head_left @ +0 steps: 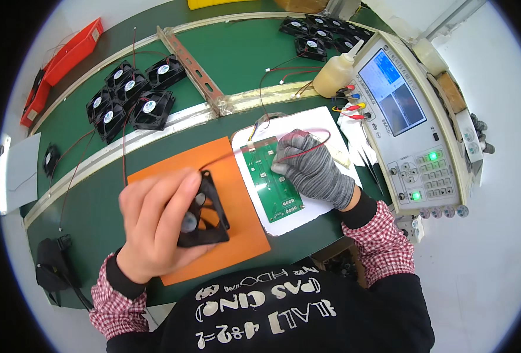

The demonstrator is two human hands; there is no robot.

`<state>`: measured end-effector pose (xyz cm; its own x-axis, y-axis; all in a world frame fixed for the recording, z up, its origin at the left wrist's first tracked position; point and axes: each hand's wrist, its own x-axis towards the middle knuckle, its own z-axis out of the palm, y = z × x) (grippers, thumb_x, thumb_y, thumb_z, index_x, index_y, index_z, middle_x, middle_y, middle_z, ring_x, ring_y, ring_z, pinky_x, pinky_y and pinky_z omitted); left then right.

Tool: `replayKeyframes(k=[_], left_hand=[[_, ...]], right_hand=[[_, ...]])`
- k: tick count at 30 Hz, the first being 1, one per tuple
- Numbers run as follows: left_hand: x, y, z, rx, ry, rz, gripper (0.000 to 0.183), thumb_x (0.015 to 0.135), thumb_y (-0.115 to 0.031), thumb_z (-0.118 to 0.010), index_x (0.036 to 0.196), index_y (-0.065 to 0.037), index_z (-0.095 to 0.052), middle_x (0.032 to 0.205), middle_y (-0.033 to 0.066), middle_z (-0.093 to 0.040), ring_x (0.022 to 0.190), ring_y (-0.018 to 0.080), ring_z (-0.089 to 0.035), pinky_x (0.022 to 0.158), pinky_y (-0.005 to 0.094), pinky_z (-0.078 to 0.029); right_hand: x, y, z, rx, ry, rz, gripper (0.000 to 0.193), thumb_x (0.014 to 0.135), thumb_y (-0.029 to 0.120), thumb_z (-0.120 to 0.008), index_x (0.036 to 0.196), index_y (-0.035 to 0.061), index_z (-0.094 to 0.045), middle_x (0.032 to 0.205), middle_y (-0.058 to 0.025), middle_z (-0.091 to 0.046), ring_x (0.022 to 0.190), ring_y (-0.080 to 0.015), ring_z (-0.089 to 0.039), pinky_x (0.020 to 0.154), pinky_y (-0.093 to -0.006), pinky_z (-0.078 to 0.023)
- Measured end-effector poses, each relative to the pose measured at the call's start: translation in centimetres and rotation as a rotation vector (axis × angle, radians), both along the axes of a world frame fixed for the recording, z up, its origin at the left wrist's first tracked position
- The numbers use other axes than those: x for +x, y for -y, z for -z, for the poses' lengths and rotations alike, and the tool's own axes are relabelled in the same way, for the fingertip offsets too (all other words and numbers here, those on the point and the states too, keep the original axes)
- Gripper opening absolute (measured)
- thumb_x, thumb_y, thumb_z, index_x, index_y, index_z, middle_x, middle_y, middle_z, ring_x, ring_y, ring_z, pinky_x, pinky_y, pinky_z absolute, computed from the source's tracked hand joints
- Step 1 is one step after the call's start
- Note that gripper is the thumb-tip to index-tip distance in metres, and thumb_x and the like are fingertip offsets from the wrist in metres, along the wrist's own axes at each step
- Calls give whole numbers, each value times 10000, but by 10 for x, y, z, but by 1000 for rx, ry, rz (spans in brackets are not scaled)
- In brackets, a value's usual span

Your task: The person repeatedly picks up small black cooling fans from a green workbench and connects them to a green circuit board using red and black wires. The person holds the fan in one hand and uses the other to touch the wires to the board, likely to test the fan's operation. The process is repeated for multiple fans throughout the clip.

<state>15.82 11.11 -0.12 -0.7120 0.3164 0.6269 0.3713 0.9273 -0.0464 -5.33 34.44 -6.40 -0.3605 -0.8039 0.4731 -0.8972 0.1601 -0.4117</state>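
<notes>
My bare left hand grips a black square cooling fan by its frame, tilted above an orange mat. A thin red and dark lead runs from this fan toward my right hand, which wears a grey knitted glove. Those gloved fingers are pinched together around the lead, over the upper right of a green circuit board. The lead loops out beyond the glove; its end is hidden. Beneath the board lies a white pad.
A tester with a lit screen stands right, beside a squeeze bottle and tweezers. Several fans lie far left, more far right. A metal rail crosses the green table. Red bins stand at the left.
</notes>
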Motion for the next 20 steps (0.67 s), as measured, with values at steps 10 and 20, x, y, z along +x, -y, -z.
replayKeyframes(k=[10,20], left_hand=[[-21,11,39,215,262,-2,913,532,-299,-907,1311,-7,-529,1234,155,-570,1105,346,-536,961,438,-405],[40,-11,-22,1758,1001,756,994,741,-799,-605,1273,41,-560,1101,312,-599,891,416,-664,726,427,-560]], right_hand=[[-1,0,8,6,110,17,157,743,140,-782,849,72,-689,965,-72,-631,920,-270,-610,852,-393,-459],[-3,-2,2,-13,260,-64,129,788,155,-747,884,84,-700,977,-72,-605,934,-274,-603,922,-406,-443]])
